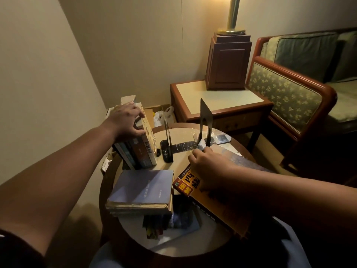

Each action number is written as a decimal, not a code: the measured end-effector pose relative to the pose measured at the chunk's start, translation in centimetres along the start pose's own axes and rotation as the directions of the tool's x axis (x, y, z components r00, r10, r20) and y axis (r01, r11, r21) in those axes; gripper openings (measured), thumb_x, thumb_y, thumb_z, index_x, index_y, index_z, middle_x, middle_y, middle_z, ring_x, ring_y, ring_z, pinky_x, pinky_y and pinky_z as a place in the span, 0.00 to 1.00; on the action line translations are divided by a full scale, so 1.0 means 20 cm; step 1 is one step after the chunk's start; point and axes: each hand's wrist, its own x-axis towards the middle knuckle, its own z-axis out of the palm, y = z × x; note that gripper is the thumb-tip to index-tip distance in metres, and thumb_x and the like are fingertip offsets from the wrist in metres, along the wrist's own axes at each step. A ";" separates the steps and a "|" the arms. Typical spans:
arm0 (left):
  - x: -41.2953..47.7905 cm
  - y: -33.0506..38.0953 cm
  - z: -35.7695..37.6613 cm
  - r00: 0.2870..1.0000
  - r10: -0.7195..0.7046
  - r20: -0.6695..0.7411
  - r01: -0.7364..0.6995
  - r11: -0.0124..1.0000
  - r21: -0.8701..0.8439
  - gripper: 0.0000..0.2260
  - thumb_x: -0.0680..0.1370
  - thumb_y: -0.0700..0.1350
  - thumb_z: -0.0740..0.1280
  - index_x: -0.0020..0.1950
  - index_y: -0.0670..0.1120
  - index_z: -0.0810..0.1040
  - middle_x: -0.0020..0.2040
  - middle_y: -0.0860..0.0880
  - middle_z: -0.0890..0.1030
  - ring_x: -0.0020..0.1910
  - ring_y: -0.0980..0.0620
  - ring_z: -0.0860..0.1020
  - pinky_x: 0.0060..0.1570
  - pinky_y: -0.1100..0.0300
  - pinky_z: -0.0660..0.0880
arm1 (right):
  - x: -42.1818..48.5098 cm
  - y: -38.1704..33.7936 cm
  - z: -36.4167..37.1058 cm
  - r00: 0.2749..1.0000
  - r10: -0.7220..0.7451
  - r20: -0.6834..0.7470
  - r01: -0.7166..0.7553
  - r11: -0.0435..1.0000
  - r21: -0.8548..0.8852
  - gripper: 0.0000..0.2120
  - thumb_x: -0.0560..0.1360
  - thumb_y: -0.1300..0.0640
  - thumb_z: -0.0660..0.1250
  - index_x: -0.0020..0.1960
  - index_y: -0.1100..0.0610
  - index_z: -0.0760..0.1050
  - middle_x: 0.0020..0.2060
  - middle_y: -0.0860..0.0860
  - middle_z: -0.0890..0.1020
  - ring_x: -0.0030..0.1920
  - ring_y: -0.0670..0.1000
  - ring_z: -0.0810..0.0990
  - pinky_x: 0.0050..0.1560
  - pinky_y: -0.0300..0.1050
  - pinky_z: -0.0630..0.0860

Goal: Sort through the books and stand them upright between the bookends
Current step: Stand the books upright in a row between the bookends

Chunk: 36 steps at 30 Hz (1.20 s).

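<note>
Round table (202, 246): upright books (139, 149), two bookends (167, 149), flat book stacks (143, 190).

Two black bookends (167, 140) (206, 123) stand on the round bench (193, 242). About four books (138, 151) stand upright in one group under one hand; the exact number is hard to tell. Two books lie flat in full view, a blue one (143, 190) and an orange one (214, 206), with more partly hidden beneath them.

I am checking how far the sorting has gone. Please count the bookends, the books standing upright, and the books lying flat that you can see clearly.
Black bookends: 2
Upright books, held by the left hand: 4
Flat books clearly seen: 2, blue-grey and orange
Total: 8
More books under the blue-grey one cannot be counted.
</note>
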 end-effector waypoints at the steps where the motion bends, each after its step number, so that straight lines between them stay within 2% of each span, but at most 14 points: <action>1: 0.00 0.00 0.00 1.000 0.003 0.000 -0.003 1.000 -0.001 0.25 0.70 0.57 0.74 0.64 0.50 0.76 0.70 0.45 0.73 0.75 0.43 0.64 0.72 0.43 0.60 | 0.00 0.01 -0.02 1.000 0.001 -0.032 0.000 1.000 0.019 0.37 0.72 0.43 0.74 0.73 0.57 0.64 0.64 0.56 0.72 0.59 0.56 0.75 0.50 0.43 0.74; 3: 0.00 0.00 0.00 1.000 0.005 -0.002 -0.005 1.000 -0.001 0.25 0.70 0.57 0.75 0.64 0.50 0.76 0.71 0.45 0.73 0.75 0.43 0.63 0.73 0.43 0.60 | 0.00 0.04 -0.07 0.996 0.013 -0.088 -0.006 0.996 0.089 0.32 0.72 0.45 0.74 0.69 0.56 0.67 0.61 0.54 0.75 0.53 0.52 0.78 0.47 0.40 0.76; 6: 0.01 -0.01 0.00 1.000 0.009 -0.002 -0.009 1.000 -0.002 0.26 0.69 0.57 0.75 0.64 0.50 0.76 0.70 0.45 0.73 0.75 0.43 0.63 0.73 0.43 0.60 | 0.00 0.11 -0.15 0.984 0.069 -0.166 -0.030 0.974 0.225 0.24 0.74 0.51 0.73 0.65 0.57 0.69 0.56 0.53 0.79 0.50 0.51 0.81 0.45 0.41 0.81; 11: 0.02 -0.03 0.01 1.000 0.014 0.007 -0.014 1.000 -0.011 0.27 0.69 0.58 0.75 0.64 0.50 0.76 0.70 0.46 0.73 0.75 0.43 0.63 0.73 0.44 0.59 | 0.01 0.24 -0.23 0.899 0.181 -0.398 -0.010 0.918 0.396 0.27 0.68 0.55 0.78 0.64 0.57 0.72 0.53 0.51 0.82 0.49 0.49 0.82 0.40 0.35 0.79; 13: 0.02 -0.04 0.02 1.000 0.010 0.005 -0.010 1.000 -0.024 0.29 0.67 0.63 0.72 0.63 0.51 0.77 0.70 0.46 0.73 0.75 0.43 0.63 0.72 0.43 0.60 | 0.00 0.30 -0.27 0.840 0.197 -0.505 0.024 0.917 0.398 0.30 0.67 0.55 0.79 0.66 0.59 0.73 0.53 0.53 0.83 0.50 0.51 0.83 0.41 0.34 0.80; 16: 0.03 -0.05 0.03 1.000 0.002 0.003 -0.002 0.999 -0.033 0.33 0.63 0.68 0.64 0.63 0.52 0.77 0.69 0.46 0.74 0.74 0.43 0.64 0.72 0.43 0.61 | -0.02 0.33 -0.37 0.683 0.287 -0.671 0.088 0.880 0.466 0.32 0.68 0.57 0.79 0.69 0.61 0.73 0.54 0.54 0.83 0.49 0.49 0.81 0.44 0.27 0.76; 18: 0.03 -0.05 0.03 1.000 0.009 0.004 -0.009 1.000 -0.027 0.31 0.65 0.66 0.68 0.63 0.52 0.77 0.70 0.46 0.74 0.75 0.43 0.64 0.72 0.43 0.61 | -0.01 0.33 -0.40 0.579 0.353 -0.735 0.140 0.845 0.516 0.31 0.69 0.56 0.77 0.68 0.61 0.73 0.53 0.53 0.83 0.48 0.46 0.81 0.44 0.24 0.75; 21: 0.03 -0.05 0.03 1.000 0.010 0.001 -0.010 1.000 -0.023 0.27 0.68 0.60 0.74 0.64 0.52 0.77 0.70 0.47 0.73 0.75 0.43 0.63 0.72 0.42 0.61 | 0.01 0.30 -0.38 0.473 0.442 -0.762 0.207 0.785 0.584 0.29 0.71 0.51 0.74 0.68 0.61 0.73 0.54 0.52 0.83 0.49 0.47 0.83 0.46 0.30 0.79; 24: 0.04 -0.05 0.03 1.000 0.003 0.021 -0.003 1.000 -0.019 0.27 0.68 0.60 0.74 0.64 0.52 0.76 0.71 0.47 0.72 0.76 0.43 0.63 0.73 0.42 0.60 | 0.03 0.25 -0.28 0.428 0.463 -0.776 0.239 0.770 0.591 0.28 0.73 0.50 0.72 0.67 0.64 0.73 0.55 0.55 0.83 0.50 0.48 0.84 0.44 0.36 0.82; 28: 0.04 -0.05 0.03 1.000 0.004 0.017 -0.004 1.000 -0.019 0.28 0.68 0.61 0.73 0.64 0.51 0.77 0.71 0.47 0.72 0.76 0.43 0.62 0.72 0.43 0.59 | 0.03 0.20 -0.16 0.478 0.403 -0.780 0.272 0.777 0.568 0.27 0.72 0.51 0.72 0.64 0.66 0.73 0.58 0.57 0.82 0.51 0.51 0.84 0.42 0.40 0.83; 31: 0.03 -0.05 0.02 1.000 0.002 0.012 -0.001 0.999 -0.039 0.36 0.61 0.70 0.62 0.62 0.50 0.78 0.69 0.46 0.74 0.74 0.42 0.65 0.71 0.43 0.61 | 0.01 0.22 -0.19 0.558 0.363 -0.746 0.248 0.785 0.568 0.29 0.70 0.52 0.72 0.68 0.62 0.71 0.62 0.57 0.79 0.56 0.50 0.81 0.44 0.32 0.80; 33: 0.03 -0.05 0.02 1.000 0.005 0.000 -0.005 0.999 -0.049 0.38 0.60 0.70 0.60 0.62 0.50 0.79 0.69 0.45 0.75 0.74 0.42 0.65 0.71 0.43 0.61 | 0.00 0.24 -0.22 0.626 0.320 -0.711 0.206 0.812 0.546 0.30 0.70 0.57 0.74 0.70 0.60 0.71 0.67 0.57 0.75 0.63 0.50 0.75 0.47 0.28 0.77; 35: 0.03 -0.04 0.02 1.000 0.005 -0.003 -0.005 0.999 -0.045 0.35 0.62 0.68 0.63 0.62 0.50 0.78 0.69 0.45 0.75 0.74 0.42 0.65 0.71 0.43 0.61 | -0.01 0.27 -0.24 0.686 0.282 -0.671 0.167 0.837 0.522 0.28 0.71 0.60 0.76 0.70 0.59 0.73 0.68 0.57 0.74 0.67 0.53 0.73 0.51 0.35 0.80; 36: 0.03 -0.04 0.02 1.000 0.005 -0.004 -0.005 0.999 -0.042 0.34 0.62 0.67 0.64 0.62 0.50 0.78 0.69 0.45 0.74 0.74 0.42 0.65 0.71 0.43 0.61 | -0.02 0.27 -0.25 0.715 0.288 -0.637 0.149 0.828 0.541 0.28 0.71 0.60 0.75 0.70 0.58 0.73 0.67 0.56 0.75 0.66 0.54 0.75 0.50 0.39 0.82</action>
